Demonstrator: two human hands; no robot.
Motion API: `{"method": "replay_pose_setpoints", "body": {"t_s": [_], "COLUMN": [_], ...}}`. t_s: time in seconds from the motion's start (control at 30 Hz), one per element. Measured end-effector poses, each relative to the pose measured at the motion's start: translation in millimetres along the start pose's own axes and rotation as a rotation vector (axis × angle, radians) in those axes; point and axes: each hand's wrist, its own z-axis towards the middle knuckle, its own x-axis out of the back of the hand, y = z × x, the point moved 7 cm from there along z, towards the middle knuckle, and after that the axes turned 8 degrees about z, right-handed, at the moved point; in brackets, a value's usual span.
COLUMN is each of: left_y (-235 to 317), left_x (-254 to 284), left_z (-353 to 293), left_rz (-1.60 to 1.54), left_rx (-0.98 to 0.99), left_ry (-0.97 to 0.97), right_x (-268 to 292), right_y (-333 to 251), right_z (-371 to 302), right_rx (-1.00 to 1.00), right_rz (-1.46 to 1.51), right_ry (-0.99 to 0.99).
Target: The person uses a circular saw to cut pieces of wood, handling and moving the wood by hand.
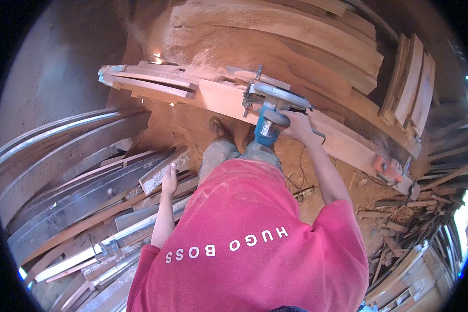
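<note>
My right hand (296,126) is closed round the handle of a blue circular saw (268,127). The saw's metal base (280,93) rests on a long wooden workbench beam (221,99) in front of my legs. A short board (260,77) lies just beyond the saw. Down at my left side, my left hand (169,180) hangs with its thumb raised and its fingers loosely extended. No object shows in it. Close by, a pale board end (158,179) juts from the stacked timber; whether the hand touches it cannot be made out.
Narrow strips (151,86) lie on the bench's left end, and an orange power tool (388,169) sits at its right end. Sawdust-covered planks (291,36) are piled beyond. Long boards (73,177) fill the left side, upright planks (408,83) lean far right, and scrap wood (395,229) lies nearer.
</note>
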Motion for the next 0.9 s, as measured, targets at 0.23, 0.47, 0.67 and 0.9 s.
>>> {"method": "replay_pose_setpoints", "body": {"t_s": [0.23,0.47,0.67,0.9], "left_y": [-29,8,-7,-36], "left_x": [-15,-7,17,59], "left_z": [-15,5,38,87], "left_rz": [-0.002,-0.030,-0.131,-0.013], "left_rx": [0.049,-0.018,0.047,0.031], "left_ry": [-0.028,-0.056,-0.083,-0.097], "right_x": [27,49,66,-114], "right_y": [49,76,-83,-178], "right_z": [-31,-62,21,220], "right_rx": [-0.122,-0.286,-0.153,0.165], "right_rz": [0.031,0.013,-0.442,0.044], "right_ry": [-0.047,-0.067,-0.128,0.051]}}
